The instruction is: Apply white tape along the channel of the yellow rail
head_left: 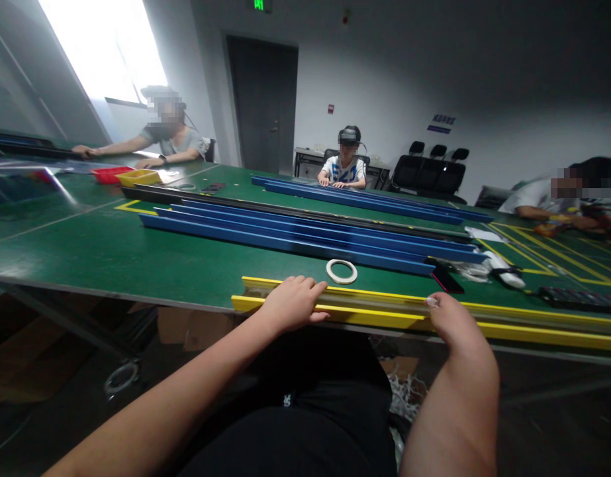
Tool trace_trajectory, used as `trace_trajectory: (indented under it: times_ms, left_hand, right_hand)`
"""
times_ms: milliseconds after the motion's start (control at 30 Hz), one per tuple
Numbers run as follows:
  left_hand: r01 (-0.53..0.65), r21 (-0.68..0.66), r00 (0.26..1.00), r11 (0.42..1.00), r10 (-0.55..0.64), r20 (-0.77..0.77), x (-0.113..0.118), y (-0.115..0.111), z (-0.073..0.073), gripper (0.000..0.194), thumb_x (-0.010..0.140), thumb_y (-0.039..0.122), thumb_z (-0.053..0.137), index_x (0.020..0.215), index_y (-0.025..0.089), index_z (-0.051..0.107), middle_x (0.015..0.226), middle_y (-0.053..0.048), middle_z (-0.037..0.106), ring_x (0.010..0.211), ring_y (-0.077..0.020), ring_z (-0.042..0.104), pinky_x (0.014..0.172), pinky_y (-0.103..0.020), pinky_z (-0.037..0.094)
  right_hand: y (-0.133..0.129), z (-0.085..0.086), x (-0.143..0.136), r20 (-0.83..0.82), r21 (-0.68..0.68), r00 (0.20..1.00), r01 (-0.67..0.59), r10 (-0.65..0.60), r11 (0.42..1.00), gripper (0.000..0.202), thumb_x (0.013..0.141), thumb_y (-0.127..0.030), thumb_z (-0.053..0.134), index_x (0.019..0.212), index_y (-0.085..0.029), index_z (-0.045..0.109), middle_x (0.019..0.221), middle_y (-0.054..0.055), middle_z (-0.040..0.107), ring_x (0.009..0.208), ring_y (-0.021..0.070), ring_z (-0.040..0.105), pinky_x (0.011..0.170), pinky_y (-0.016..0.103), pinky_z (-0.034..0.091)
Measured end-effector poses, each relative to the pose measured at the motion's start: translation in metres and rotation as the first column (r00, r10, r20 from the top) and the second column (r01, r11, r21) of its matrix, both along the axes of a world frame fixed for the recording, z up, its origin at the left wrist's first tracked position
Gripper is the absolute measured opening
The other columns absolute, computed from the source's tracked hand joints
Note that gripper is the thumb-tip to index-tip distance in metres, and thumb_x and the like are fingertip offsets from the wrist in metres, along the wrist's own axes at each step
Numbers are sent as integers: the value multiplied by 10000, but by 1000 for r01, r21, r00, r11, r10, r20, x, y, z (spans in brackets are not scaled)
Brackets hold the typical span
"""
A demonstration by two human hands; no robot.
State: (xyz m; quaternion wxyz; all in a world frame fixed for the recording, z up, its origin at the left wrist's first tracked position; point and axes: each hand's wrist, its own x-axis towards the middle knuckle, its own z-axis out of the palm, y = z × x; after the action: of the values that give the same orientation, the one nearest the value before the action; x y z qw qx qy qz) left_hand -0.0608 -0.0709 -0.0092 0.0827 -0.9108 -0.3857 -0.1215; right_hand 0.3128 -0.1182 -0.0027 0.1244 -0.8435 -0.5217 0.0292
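Note:
A long yellow channel (375, 317) with two raised walls lies along the near edge of the green table. Across its left part is my left hand (296, 303), with its fingers over the far wall and its thumb by the near wall. My right hand (449, 318) is farther right on the same channel, closed at it with the thumb up. A pale spot shows at that thumb's tip; I cannot tell whether it is the nail or a small scrap. The right fingers are mostly hidden. Just beyond the channel lies a white tape roll (341, 271).
Several blue channels (285, 242) and a black strip (226, 199) lie beyond on the table (87, 245). A phone (447, 277) and a white bottle-like item (504, 270) are right. Red (111, 175) and yellow trays (139, 177) stand far left. Three people sit around the table.

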Motion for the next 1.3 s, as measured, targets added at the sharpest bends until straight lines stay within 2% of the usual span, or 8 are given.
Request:
trace_trajectory:
  times_ms: [167,400,667,833,1133,1300]
  left_hand:
    - [-2,-6,1000,1000,2,5,0,0,0,627,799,626,553,1291,246,470,1020,-102,629,952,-274,584,835,-387,420]
    - [-1,6,1000,1000,1,-10,1,0,-1,623,805,643,526,1284,248,477,1012,-96,628,936,-278,580,817,-392,423]
    - [1,15,1000,1000,-1,1,1,1,-1,628,801,652,524,1283,252,479,1003,-94,630,932,-279,581,821,-392,418]
    - [0,11,1000,1000,0,-1,1,1,-1,635,802,649,526,1290,245,476,1011,-100,629,937,-279,582,824,-395,421]
    - [-1,-7,1000,1000,1,-6,1,1,0,623,804,644,526,1285,251,477,1013,-97,630,943,-279,584,827,-393,421]
    - [2,-18,1000,1000,-2,-11,4,2,1,626,793,639,537,1286,258,474,1003,-89,632,928,-284,588,807,-394,429]
  right_hand:
    - [-2,1,-2,-37,-25,999,3,-4,1000,280,834,-420,520,921,-177,628,818,92,674,699,204,590,572,275,333]
    - [-2,2,4,40,-17,999,21,-20,1000,229,874,-341,439,925,-184,597,856,108,669,767,219,599,589,276,332]
    - [-1,0,8,17,-30,999,44,-44,999,230,793,-239,479,982,-186,597,839,107,660,752,222,600,579,275,332]
    - [0,-3,11,20,-30,1000,19,-18,999,263,786,-204,446,992,-191,609,877,107,665,738,211,595,578,274,331]
    - [2,-4,13,22,-29,999,23,-23,999,292,823,-282,413,992,-212,641,871,104,667,684,205,582,562,281,330]
    - [4,-6,11,19,-24,1000,14,-14,1000,285,830,-290,417,991,-213,640,913,106,675,747,211,602,592,277,349]
